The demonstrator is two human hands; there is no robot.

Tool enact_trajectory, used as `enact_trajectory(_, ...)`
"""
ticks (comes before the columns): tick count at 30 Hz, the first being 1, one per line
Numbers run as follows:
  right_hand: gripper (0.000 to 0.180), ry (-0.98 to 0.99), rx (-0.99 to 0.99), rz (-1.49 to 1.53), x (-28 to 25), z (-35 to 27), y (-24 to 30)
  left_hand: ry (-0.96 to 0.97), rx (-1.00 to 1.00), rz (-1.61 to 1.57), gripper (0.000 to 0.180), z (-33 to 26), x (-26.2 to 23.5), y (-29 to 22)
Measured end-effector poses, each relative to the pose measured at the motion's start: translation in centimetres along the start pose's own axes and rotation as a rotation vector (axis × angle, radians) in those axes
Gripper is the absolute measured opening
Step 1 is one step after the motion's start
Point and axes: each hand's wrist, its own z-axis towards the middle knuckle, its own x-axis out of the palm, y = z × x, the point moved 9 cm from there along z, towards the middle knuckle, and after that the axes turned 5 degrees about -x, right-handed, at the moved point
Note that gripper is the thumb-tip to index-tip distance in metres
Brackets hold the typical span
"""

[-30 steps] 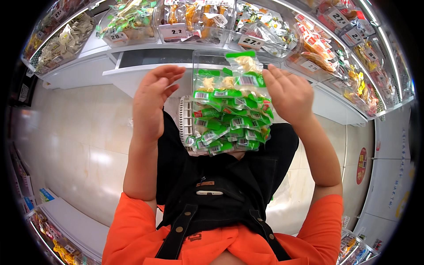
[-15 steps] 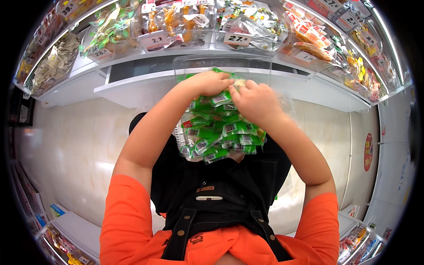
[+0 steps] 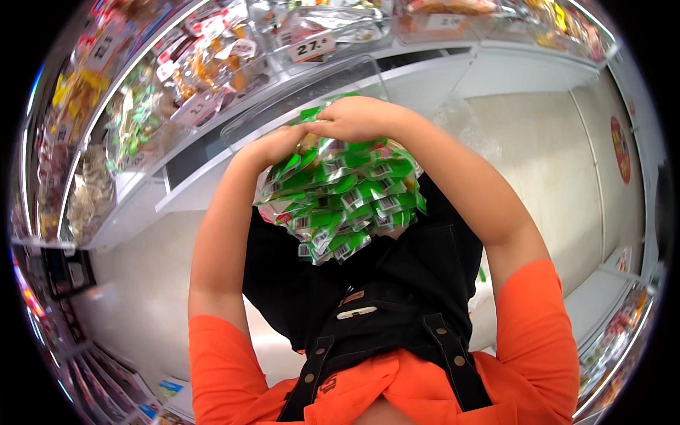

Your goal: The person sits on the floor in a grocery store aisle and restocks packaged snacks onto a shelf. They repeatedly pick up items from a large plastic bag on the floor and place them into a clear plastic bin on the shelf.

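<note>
A thick pile of green-and-clear snack packets (image 3: 354,191) stands in overlapping rows above my lap, their ends with printed labels turned toward me. At the far left of the pile, my left hand (image 3: 278,145) bends its fingers round the top of a packet. My right hand (image 3: 354,118) reaches across from the right, its fingers closed against the same packet and meeting the left fingertips. Something pale shows through the packet beneath the fingers; the fingertips are partly hidden. A clear plastic bin (image 3: 237,131) rises behind the hands, its lower part covered by packets and arms.
Beyond the hands runs a white shelf front (image 3: 188,198) with an open slot. Clear display bins (image 3: 326,32) of packaged snacks with price tags line the shelf. A pale tiled floor (image 3: 538,149) spreads to the right, and another low shelf unit (image 3: 616,333) stands behind at right.
The view has turned, so the shelf slants now. Both hands have shifted left along the top of the pile, and the right hand lies more flatly across it.
</note>
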Motion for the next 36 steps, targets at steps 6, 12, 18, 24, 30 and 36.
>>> enact_trajectory(6, 0.048, 0.028, -0.010, -0.095, -0.3, 0.1, -0.4, -0.296, 0.202, 0.270, 0.055, 1.8, -0.7, -0.1)
enact_trajectory(12, 0.032, -0.678, -0.310, 0.025, -6.9, -11.0, 1.9, -0.236, 0.152, -0.216, 0.052, 0.0, -1.0, 0.0)
enact_trajectory(18, 0.011, -1.612, 0.219, 0.721, 1.4, -38.8, -12.3, -0.165, 0.080, -0.336, 0.062, 0.4, -1.1, 0.6)
enact_trajectory(24, 0.018, -1.179, 0.751, 0.695, 21.9, -45.5, -13.5, -0.246, -0.048, -0.258, 0.063, -1.2, -3.0, 1.0)
enact_trajectory(30, 0.022, -0.756, 0.968, 1.051, 27.6, -40.1, -15.7, -0.497, 0.138, -0.135, 0.056, -7.1, -3.0, -5.7)
enact_trajectory(36, 0.036, -0.980, 0.905, 0.990, 26.9, -39.8, -14.8, -0.691, 0.388, -0.257, 0.037, -12.6, -1.7, -7.0)
